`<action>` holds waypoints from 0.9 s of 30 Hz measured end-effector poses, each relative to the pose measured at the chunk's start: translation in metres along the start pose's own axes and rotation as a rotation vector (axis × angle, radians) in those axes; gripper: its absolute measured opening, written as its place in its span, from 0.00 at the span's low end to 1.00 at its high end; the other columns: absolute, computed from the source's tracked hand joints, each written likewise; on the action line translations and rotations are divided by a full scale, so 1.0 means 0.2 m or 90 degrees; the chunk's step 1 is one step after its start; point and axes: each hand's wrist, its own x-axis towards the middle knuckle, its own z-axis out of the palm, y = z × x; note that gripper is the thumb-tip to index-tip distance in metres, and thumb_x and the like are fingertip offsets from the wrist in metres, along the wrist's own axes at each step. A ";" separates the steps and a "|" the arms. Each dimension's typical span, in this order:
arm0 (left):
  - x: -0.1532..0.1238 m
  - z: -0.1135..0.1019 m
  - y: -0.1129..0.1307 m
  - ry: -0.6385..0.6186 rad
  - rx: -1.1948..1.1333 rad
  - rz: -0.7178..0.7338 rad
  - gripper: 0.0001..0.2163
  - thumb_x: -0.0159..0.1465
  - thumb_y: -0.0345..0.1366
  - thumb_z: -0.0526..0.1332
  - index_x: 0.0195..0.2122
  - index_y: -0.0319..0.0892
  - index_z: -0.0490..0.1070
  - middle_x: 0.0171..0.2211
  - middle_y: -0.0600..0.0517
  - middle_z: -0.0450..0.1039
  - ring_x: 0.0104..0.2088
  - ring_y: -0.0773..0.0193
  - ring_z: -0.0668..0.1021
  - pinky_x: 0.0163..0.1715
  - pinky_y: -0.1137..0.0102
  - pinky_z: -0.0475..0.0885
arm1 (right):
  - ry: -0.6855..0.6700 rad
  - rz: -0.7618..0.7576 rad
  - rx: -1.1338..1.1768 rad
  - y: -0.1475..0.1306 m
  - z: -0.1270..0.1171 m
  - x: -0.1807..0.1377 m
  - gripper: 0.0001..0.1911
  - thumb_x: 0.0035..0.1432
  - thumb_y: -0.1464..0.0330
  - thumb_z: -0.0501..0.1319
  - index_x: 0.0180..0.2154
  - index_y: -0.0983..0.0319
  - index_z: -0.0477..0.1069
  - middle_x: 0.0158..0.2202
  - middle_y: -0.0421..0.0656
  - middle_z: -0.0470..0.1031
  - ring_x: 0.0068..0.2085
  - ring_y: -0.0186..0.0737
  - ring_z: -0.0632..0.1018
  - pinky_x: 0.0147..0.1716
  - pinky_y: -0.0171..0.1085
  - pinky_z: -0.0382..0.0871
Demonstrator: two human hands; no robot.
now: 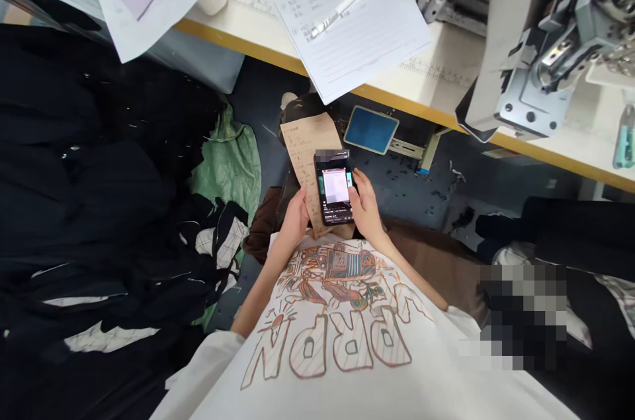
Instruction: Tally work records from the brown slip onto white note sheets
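we held the phone (pixel 335 190) in both hands over our lap, below the edge of the bench (pixel 446 86). our left hand (pixel 296 216) was closed round its left side. that hand also gripped a brown slip (pixel 302 149) of handwritten notes, which stood up behind the phone and touched its back. our right hand (pixel 366 205) was clamped on the right side, thumb lying at the edge of the screen. the screen was lit and showed a pale page, too small to read.

as far as the work showed, the phone was up and on, the slip was set behind it, and both hands were taken by the two. nothing on the bench was in hand. the pen (pixel 342 4) lay loose on a lined sheet (pixel 357 30) that hung over the bench edge, well apart from us. the sewing machine (pixel 540 49) stood at the right of the bench, also well apart from both hands. a blue pedal (pixel 371 129) sat on the floor beyond the phone. a pile of black cloth (pixel 89 175) lay at our left, beside a green bag (pixel 231 165).
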 end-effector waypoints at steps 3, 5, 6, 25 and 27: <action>-0.02 0.01 0.00 -0.027 -0.051 -0.065 0.14 0.63 0.45 0.61 0.44 0.40 0.75 0.47 0.45 0.81 0.59 0.51 0.77 0.60 0.59 0.73 | 0.009 0.008 0.054 -0.02 0.01 0.03 0.33 0.68 0.47 0.47 0.60 0.62 0.68 0.66 0.55 0.66 0.69 0.46 0.65 0.71 0.52 0.54; -0.04 0.00 -0.01 -0.046 -0.046 -0.104 0.15 0.61 0.47 0.63 0.42 0.42 0.76 0.46 0.45 0.81 0.59 0.50 0.77 0.59 0.57 0.74 | 0.015 0.030 0.091 -0.03 0.01 0.04 0.34 0.66 0.45 0.48 0.59 0.61 0.68 0.66 0.53 0.67 0.68 0.45 0.67 0.71 0.51 0.55; -0.06 0.00 -0.01 -0.055 -0.037 -0.119 0.16 0.60 0.48 0.64 0.42 0.42 0.76 0.46 0.45 0.82 0.59 0.49 0.77 0.58 0.57 0.75 | 0.014 0.041 0.111 -0.04 0.01 0.04 0.33 0.66 0.45 0.49 0.59 0.61 0.68 0.65 0.53 0.68 0.67 0.45 0.67 0.71 0.51 0.55; -0.53 0.09 0.16 -0.013 0.082 -0.024 0.24 0.42 0.54 0.77 0.39 0.51 0.81 0.37 0.54 0.83 0.41 0.49 0.85 0.40 0.59 0.84 | -0.049 -0.165 0.094 -0.62 -0.31 -0.13 0.33 0.69 0.61 0.54 0.71 0.47 0.47 0.72 0.38 0.58 0.71 0.44 0.63 0.71 0.50 0.62; -0.55 0.10 0.18 -0.038 0.088 -0.025 0.24 0.43 0.55 0.76 0.40 0.52 0.81 0.38 0.53 0.83 0.42 0.47 0.84 0.41 0.57 0.84 | -0.051 -0.178 0.074 -0.64 -0.32 -0.14 0.34 0.69 0.61 0.54 0.72 0.47 0.46 0.72 0.37 0.58 0.71 0.46 0.63 0.70 0.51 0.63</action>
